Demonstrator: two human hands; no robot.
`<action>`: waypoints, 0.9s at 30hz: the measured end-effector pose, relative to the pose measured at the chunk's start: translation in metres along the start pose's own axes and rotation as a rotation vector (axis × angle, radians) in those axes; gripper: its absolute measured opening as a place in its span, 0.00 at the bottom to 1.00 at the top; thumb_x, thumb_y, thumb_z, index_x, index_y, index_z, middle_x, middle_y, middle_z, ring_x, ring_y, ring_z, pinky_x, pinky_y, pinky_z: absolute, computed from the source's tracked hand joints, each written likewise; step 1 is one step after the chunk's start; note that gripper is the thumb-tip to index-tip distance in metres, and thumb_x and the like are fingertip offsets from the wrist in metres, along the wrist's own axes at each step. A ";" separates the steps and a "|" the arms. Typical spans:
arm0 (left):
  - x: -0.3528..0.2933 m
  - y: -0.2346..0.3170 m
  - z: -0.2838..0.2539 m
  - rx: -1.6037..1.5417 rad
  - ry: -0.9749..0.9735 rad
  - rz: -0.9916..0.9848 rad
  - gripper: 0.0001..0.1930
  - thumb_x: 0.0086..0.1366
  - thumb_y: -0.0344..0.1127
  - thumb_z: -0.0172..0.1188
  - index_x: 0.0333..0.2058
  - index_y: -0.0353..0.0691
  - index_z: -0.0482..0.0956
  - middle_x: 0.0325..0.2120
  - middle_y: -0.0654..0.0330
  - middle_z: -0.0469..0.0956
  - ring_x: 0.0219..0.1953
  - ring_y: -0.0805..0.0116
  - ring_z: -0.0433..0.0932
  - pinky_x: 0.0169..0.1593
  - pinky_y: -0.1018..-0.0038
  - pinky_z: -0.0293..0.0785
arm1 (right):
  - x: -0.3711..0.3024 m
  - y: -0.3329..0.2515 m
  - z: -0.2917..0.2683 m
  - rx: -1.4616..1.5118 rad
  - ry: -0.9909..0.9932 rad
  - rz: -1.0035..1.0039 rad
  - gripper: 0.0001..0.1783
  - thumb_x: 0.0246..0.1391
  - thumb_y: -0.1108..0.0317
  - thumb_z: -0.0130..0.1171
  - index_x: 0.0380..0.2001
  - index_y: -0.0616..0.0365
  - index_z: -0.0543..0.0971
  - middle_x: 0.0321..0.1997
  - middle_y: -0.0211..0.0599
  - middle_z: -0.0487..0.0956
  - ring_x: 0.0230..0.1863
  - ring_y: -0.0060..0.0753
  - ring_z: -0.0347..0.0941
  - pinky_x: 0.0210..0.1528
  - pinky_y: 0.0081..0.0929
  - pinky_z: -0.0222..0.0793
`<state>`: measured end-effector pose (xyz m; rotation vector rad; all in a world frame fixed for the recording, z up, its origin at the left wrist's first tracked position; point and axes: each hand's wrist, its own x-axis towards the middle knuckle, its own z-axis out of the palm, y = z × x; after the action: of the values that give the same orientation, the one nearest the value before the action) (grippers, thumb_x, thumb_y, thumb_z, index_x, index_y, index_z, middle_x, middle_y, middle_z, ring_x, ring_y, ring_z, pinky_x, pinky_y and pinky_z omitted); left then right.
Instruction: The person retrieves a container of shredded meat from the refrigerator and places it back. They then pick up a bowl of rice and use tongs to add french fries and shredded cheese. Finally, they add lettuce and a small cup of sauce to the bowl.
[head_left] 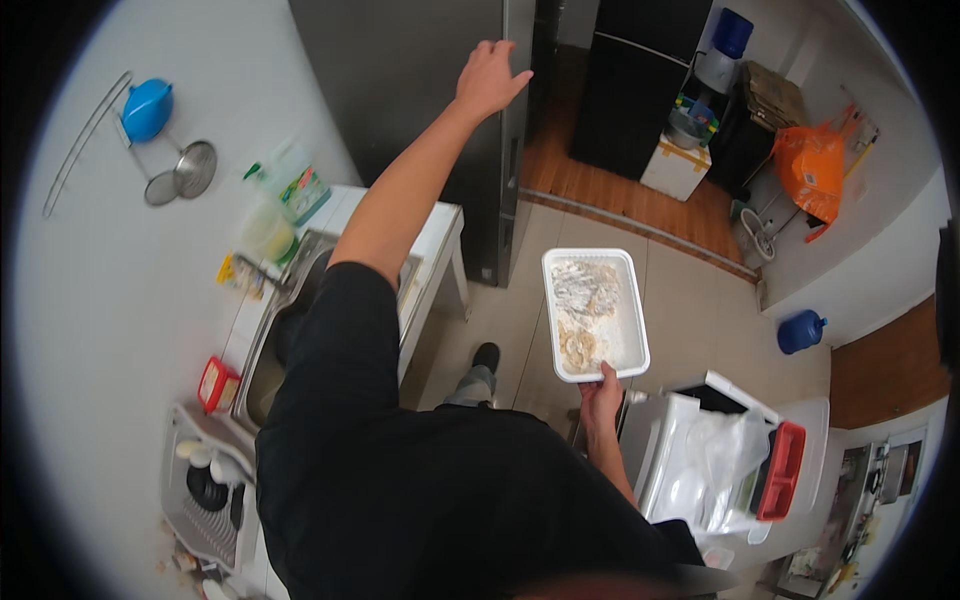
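My right hand [601, 396] grips the near edge of a white rectangular plastic tray [634, 312], holding it out over the floor. Pale pieces of food coated in white powder [586, 295] lie in the tray, mostly along its left side; their kind I cannot make out. My left arm stretches far forward, and my left hand [488, 80] is at the upper edge of a tall dark grey refrigerator [400, 70]. Its thumb is spread from the fingers and nothing shows in it. Whether it touches the door is unclear.
On the left are a sink [262, 385] and a dish rack [200, 500]. A white appliance [665, 455] bearing plastic bags and a red tray [782, 470] stands close at right. Ahead, a raised floor strip [640, 232] crosses toward a black refrigerator [640, 90]. A blue water jug [800, 332] lies right.
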<state>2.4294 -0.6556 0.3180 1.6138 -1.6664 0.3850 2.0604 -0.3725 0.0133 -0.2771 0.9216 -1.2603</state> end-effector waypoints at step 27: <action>0.242 -0.062 0.103 0.025 1.024 -0.079 0.16 0.62 0.34 0.61 0.48 0.38 0.76 0.50 0.50 0.62 0.47 0.58 0.67 0.51 0.63 0.68 | 0.447 -0.042 0.063 0.308 0.282 -0.205 0.19 0.55 0.66 0.56 0.50 0.59 0.72 0.46 0.38 0.78 0.45 0.35 0.77 0.46 0.36 0.75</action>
<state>2.4799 -0.9079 0.4010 1.1508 -0.8063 0.9869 2.0844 -0.8059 -0.1172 0.0536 0.9363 -1.6385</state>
